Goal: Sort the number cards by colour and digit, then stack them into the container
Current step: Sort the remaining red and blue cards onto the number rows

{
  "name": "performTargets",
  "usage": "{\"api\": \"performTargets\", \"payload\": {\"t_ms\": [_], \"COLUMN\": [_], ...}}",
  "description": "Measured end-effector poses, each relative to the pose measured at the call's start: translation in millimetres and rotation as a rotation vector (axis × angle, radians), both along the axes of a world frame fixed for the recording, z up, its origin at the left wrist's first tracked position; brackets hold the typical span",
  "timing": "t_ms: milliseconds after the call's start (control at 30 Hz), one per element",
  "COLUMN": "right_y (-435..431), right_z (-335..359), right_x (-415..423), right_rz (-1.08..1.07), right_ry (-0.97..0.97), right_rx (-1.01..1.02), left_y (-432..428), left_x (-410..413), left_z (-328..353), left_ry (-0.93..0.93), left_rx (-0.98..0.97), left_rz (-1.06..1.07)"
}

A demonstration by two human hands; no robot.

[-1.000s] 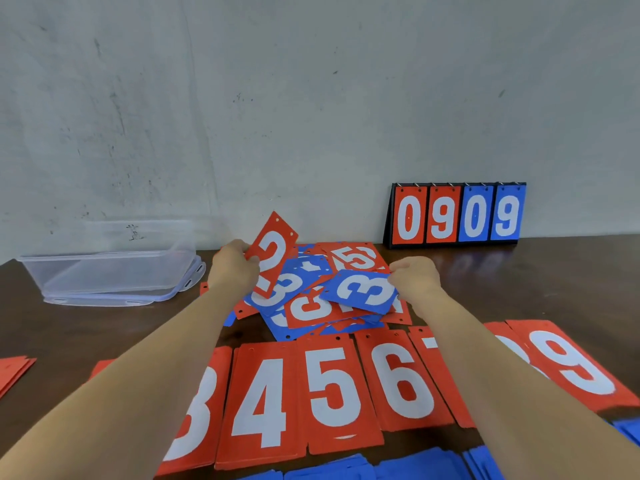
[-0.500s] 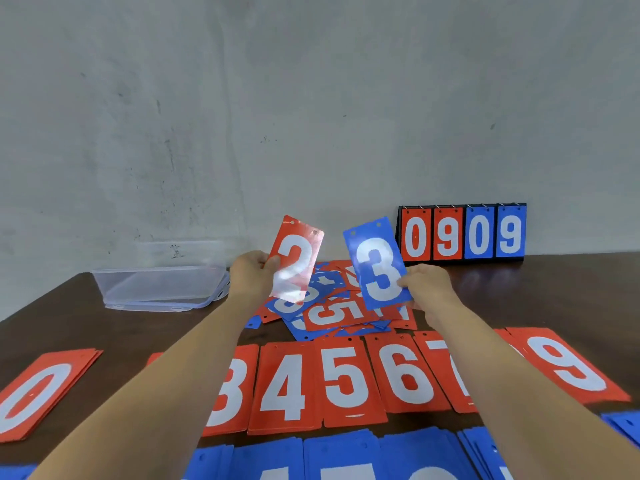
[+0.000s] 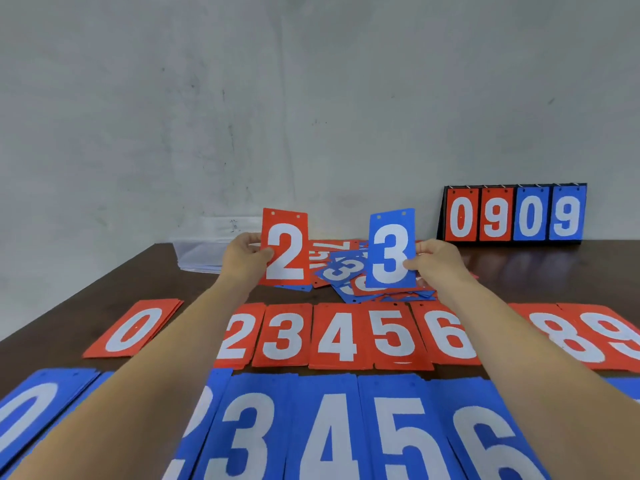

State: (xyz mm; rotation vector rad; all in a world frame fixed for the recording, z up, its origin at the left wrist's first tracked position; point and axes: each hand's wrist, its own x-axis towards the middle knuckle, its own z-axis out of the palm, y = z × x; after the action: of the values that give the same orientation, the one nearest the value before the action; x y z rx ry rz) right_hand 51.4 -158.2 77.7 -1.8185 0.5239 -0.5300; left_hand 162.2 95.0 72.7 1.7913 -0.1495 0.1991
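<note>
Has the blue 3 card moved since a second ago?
Yes. The blue 3 card left the loose pile and now stands upright above it, pinched by the right hand.

A plain room (bare grey wall (image 3: 311,98), dark wooden table (image 3: 554,271)).

A white 2 is shown on the red card (image 3: 285,251) held up, and a white 3 on the blue card (image 3: 392,252) beside it. The flip scoreboard (image 3: 514,216) is set to 0 9 in red and 0 9 in blue. Laid flat, the red row (image 3: 337,313) is read 0, 2, 3, 4, 5, 6, 8, 9 and the blue row (image 3: 346,386) 0, 3, 4, 5, 6.
</note>
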Motion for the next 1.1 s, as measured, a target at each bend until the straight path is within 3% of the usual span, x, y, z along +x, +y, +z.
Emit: {"api": "performTargets", "payload": {"t_ms": [367,800,1100], "right_y": [69,135,192], "right_z": [-7,-17,-46], "right_x": [1,-71,-118], "right_rz": [0.045,0.065,0.254], "right_ry": [0.05,0.118,0.184], "right_rx": [-0.017,0.001,0.001], "left_y": [93,123,116], "left_x": [-15,-14,-16], "left_z": [-21,-52,-62], "left_ry": [0.133,0.058,0.0], "left_rx": [0.111,0.525,0.704], "left_rz": [-0.001,-0.09,-0.131]}}
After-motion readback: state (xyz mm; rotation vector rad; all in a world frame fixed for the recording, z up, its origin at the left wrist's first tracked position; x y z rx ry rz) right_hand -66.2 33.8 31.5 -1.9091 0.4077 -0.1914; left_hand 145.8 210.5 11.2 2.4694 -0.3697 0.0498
